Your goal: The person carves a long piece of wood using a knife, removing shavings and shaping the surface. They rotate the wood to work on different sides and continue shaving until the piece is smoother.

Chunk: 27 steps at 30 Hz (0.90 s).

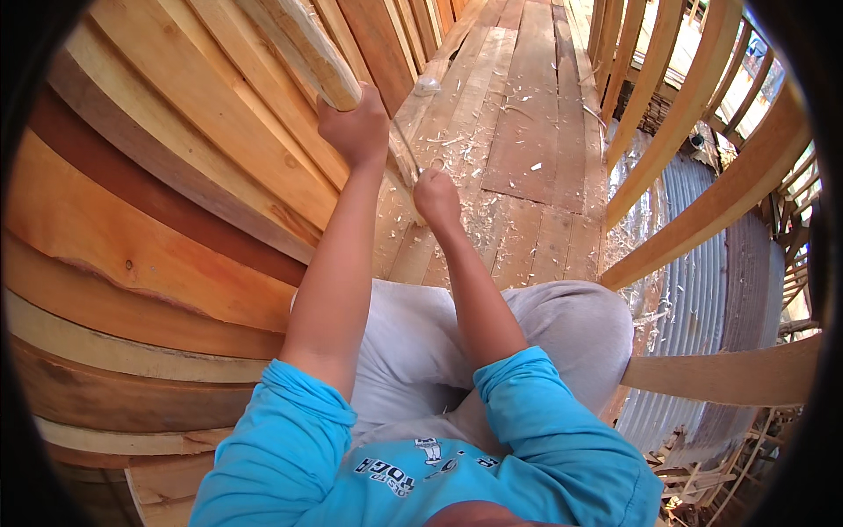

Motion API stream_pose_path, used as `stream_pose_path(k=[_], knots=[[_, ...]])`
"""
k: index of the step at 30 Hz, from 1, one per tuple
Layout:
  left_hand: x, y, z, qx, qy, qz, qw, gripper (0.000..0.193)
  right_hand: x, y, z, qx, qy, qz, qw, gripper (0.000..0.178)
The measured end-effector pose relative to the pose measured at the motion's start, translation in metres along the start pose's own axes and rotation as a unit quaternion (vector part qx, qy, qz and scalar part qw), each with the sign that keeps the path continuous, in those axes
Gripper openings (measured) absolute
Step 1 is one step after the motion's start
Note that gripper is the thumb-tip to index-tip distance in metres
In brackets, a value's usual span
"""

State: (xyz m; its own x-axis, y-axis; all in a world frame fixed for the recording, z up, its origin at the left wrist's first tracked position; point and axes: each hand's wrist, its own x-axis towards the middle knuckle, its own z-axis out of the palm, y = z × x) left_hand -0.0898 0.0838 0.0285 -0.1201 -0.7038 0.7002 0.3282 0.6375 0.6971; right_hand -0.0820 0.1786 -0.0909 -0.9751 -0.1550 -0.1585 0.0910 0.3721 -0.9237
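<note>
Wooden pole (309, 48), beside the boards (149, 263), should handle stiff yet light, best held near its end, where your left hand (358, 132) clamps it, your right hand (437, 197) clasping a thin blade (405, 145) by its near end.

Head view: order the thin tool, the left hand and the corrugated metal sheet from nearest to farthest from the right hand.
From the right hand:
1. Thin tool: at its fingers.
2. Left hand: ahead and left, at the end of the wooden pole.
3. Corrugated metal sheet: right, beyond the wooden posts.
</note>
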Motion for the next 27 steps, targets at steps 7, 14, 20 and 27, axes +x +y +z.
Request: stream_pose_path(k=[7,14,20,27], knots=[[-0.001,-0.006,-0.017,0.002,0.011,0.0,1.0,0.022,-0.017,0.0,-0.005,-0.048,-0.069,0.004,0.996,0.058],[-0.005,0.001,0.002,-0.013,0.002,-0.017,1.0,0.021,0.007,0.042,0.004,-0.088,-0.059,0.002,0.994,0.058],[-0.004,0.004,-0.015,-0.024,-0.019,-0.024,0.999,0.019,-0.006,0.004,-0.009,-0.061,-0.066,0.003,0.996,0.059],[-0.004,0.0,-0.017,-0.015,-0.013,-0.009,1.0,0.019,0.008,0.014,-0.006,-0.032,-0.072,0.014,0.997,0.059]])
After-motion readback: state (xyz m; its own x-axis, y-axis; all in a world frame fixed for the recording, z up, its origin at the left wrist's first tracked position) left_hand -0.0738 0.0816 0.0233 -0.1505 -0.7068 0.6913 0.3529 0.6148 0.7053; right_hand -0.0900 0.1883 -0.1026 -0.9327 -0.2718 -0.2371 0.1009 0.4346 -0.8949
